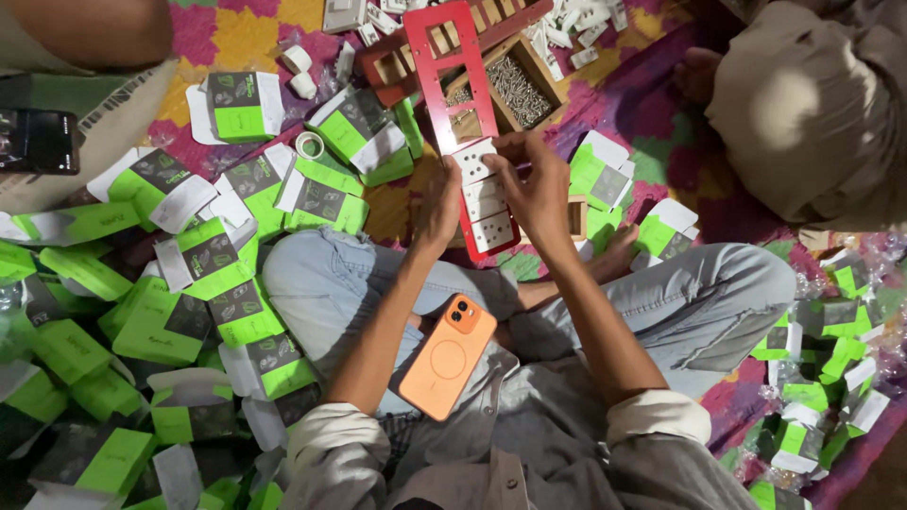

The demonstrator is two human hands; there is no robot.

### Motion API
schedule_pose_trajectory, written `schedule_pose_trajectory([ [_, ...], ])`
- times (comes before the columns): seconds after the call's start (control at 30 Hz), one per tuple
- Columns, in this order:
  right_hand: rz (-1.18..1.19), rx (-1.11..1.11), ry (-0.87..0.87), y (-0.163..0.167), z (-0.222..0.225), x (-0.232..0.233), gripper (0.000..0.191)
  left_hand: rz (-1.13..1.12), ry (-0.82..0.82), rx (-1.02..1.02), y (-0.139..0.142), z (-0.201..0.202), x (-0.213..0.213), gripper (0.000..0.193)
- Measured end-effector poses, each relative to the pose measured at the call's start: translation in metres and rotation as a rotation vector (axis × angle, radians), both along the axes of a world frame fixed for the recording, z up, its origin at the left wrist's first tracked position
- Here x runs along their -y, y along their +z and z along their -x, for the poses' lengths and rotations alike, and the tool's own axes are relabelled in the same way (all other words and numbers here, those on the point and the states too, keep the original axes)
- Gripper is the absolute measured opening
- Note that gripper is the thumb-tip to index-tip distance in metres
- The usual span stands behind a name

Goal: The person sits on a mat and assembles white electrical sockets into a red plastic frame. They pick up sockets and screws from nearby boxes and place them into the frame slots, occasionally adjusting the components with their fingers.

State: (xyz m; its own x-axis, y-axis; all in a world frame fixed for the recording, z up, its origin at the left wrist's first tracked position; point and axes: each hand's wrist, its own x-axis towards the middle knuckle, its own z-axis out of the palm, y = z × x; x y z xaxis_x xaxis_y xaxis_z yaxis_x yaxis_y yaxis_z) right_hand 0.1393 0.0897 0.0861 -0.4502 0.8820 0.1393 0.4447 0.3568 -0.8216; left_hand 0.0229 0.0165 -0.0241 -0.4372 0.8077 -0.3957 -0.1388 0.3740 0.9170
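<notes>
Phone on lap; frame ahead over screw tray; boxes left

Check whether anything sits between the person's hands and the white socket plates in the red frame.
Nothing visible does. The left hand and right hand already rest on the white socket plates seated in the red frame.

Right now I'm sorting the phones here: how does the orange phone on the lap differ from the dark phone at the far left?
The orange phone lies back up on the person's lap, camera bump showing; the dark phone lies on a cushion, partly cut off by the frame edge. The orange one is tilted, the dark one nearly level. No hand touches either.
</notes>
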Motion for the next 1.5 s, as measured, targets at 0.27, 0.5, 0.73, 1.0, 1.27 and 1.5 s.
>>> schedule_pose_trajectory([
  [0.27,0.162,-0.203,0.020,-0.018,-0.008,-0.009,0.027,-0.361,0.073,0.169,0.015,-0.005,0.006,0.049],
  [0.5,0.014,0.184,-0.085,-0.033,-0.021,-0.075,0.018,-0.366,0.140,0.065,0.031,0.004,0.008,0.043],
  [0.73,-0.455,0.378,0.417,-0.031,0.005,-0.132,0.030,-0.516,0.184,0.157,0.024,0.005,0.005,0.039],
  [1.0,-0.439,0.774,0.313,-0.067,0.014,-0.155,0.007,-0.489,0.153,0.255,0.023,0.006,0.002,0.037],
  [1.27,-0.515,0.466,0.214,-0.085,-0.003,-0.154,0.009,-0.437,0.105,0.208,0.048,0.010,0.007,0.038],
  [1.5,-0.285,0.402,0.207,-0.079,-0.015,-0.152,0.013,-0.428,0.105,0.128,0.050,0.010,0.006,0.039],
])
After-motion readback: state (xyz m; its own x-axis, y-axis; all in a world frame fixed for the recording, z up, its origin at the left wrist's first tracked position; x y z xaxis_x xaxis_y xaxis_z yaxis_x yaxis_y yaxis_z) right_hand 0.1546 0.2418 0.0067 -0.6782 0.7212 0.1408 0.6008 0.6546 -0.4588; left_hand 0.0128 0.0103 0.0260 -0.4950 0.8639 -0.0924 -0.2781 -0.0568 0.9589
